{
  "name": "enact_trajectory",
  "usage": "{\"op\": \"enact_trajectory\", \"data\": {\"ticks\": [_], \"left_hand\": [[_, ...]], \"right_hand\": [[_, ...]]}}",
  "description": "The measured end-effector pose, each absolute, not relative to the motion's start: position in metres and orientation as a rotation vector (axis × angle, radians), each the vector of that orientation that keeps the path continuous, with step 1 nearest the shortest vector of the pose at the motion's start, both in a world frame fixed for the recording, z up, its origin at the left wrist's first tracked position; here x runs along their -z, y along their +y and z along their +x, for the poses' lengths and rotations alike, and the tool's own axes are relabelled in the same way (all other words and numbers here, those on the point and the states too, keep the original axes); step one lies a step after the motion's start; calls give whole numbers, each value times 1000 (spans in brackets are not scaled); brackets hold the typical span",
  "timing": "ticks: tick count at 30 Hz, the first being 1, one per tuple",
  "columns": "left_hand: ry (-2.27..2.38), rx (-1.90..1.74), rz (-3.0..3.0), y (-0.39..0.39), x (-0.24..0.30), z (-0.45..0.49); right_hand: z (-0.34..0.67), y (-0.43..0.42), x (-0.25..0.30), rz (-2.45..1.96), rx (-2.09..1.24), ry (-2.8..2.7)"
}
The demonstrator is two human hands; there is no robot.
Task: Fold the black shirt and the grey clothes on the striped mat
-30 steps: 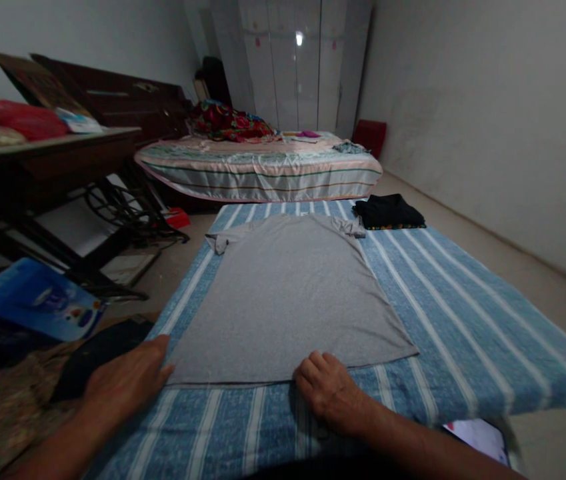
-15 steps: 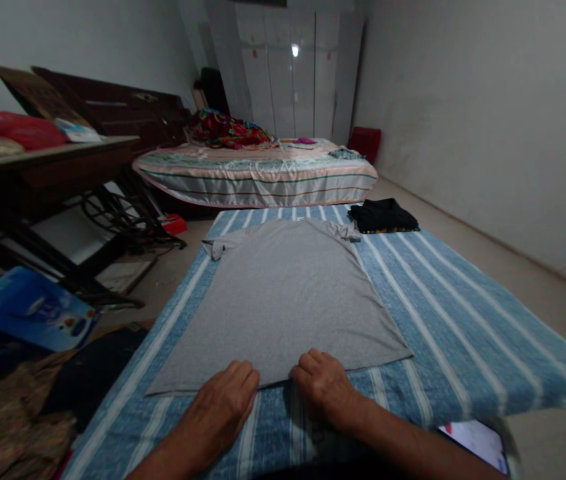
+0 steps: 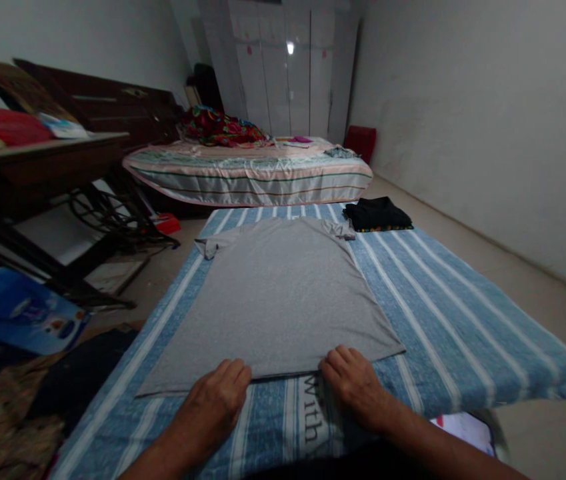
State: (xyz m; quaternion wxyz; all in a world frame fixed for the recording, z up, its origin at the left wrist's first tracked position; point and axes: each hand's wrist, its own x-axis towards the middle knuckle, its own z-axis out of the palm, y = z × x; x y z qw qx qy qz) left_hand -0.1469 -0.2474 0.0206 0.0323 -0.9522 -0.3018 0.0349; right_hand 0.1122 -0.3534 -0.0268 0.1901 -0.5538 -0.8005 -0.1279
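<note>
Fingers [image 3: 235, 369] of both the left hand [image 3: 215, 397] and the right hand [image 3: 353, 385] were curled in, gripping the near hem of a grey T-shirt [image 3: 277, 300], their tips tucked out of my sight. It lay spread on a blue striped cloth [image 3: 443, 300], sleeves at the far end. Between the hands, sideways dark letters on the cloth read "with"; anything further I couldn't make out. On the left, a blue box [image 3: 17, 313] bore printing too blurred to read. A lit phone [image 3: 465, 430] was partly hidden by the cloth's edge and the right forearm. Black folded clothing [image 3: 377, 213] sat near the right sleeve.
</note>
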Motion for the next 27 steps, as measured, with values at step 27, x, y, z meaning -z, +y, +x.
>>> {"op": "enact_trajectory", "data": {"ticks": [27], "left_hand": [[-650, 375, -2965, -242, -7, -165]], "right_hand": [[149, -374, 16, -1615, 406, -2209]]}}
